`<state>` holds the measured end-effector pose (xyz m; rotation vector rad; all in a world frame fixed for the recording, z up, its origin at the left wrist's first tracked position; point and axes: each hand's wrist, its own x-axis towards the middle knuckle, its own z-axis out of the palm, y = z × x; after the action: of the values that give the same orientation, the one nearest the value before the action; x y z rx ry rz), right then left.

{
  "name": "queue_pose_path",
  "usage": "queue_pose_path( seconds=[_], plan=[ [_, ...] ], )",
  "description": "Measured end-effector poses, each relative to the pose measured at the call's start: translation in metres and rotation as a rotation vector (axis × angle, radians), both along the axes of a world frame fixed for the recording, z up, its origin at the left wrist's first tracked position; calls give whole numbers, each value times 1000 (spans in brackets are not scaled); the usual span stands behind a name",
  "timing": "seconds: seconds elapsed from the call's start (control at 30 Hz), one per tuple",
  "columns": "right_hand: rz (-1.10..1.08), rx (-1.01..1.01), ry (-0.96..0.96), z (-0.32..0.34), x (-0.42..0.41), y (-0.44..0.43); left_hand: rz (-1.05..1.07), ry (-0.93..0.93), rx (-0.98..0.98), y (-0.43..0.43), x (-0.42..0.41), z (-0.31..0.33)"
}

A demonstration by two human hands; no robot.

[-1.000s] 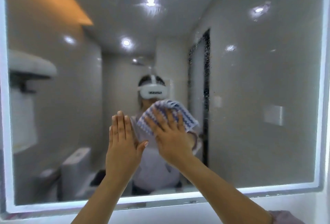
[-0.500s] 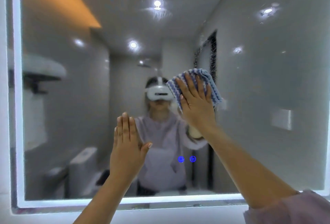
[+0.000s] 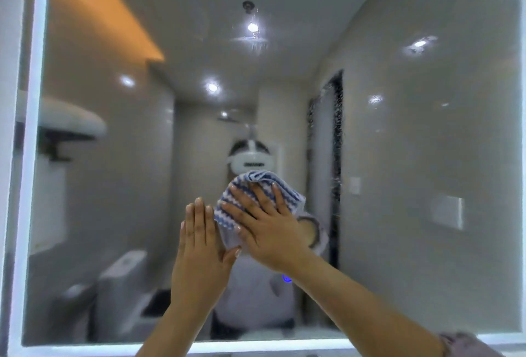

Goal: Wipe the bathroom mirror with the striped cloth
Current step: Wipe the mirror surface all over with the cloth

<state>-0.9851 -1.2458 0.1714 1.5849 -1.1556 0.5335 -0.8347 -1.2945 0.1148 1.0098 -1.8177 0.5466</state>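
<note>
With your right hand (image 3: 269, 232), fingers straight and spread, press the cloth (image 3: 256, 181) evenly — overlap strokes across the mirror (image 3: 412, 157); your left hand (image 3: 202, 248) lies flat, empty.

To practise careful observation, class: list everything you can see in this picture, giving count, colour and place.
mirror: one, white lit frame, fills the view
striped cloth: one, blue and white, on the glass at centre
toilet: one, white, reflected lower left
ceiling lights: several, white, reflected near the top
headset: one, white, reflected above the cloth
sleeve: one, mauve, bottom right corner
left hand: one, flat, fingers together, left of the cloth
right hand: one, fingers spread, pressing the cloth
</note>
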Motion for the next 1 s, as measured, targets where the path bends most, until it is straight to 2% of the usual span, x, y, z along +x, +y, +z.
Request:
queue_pose_path(
  seconds=[0.13,0.2,0.33,0.4,0.47,0.67,0.9,1.0],
  plan=[
    [-33,-37,18,45,-14,2,25,-20,-10,-3,0,-1],
    [-84,-101,-114,75,-31,3,29,-16,-14,-3,0,-2],
    [-129,-200,-518,117,-48,10,27,-6,-14,-3,0,-4],
    [-132,-247,-585,111,-33,5,27,0,-9,-3,0,-4],
    [-114,-259,-542,92,-17,-1,22,5,-8,-3,0,-4],
    [-62,-26,-114,27,23,-10,37,-14,-13,-5,0,-6],
    [-47,-24,39,74,2,-13,10,5,-22,-6,0,-5],
    [-81,-167,-120,114,-25,-6,0,20,-59,-6,-1,-6]
  ],
)
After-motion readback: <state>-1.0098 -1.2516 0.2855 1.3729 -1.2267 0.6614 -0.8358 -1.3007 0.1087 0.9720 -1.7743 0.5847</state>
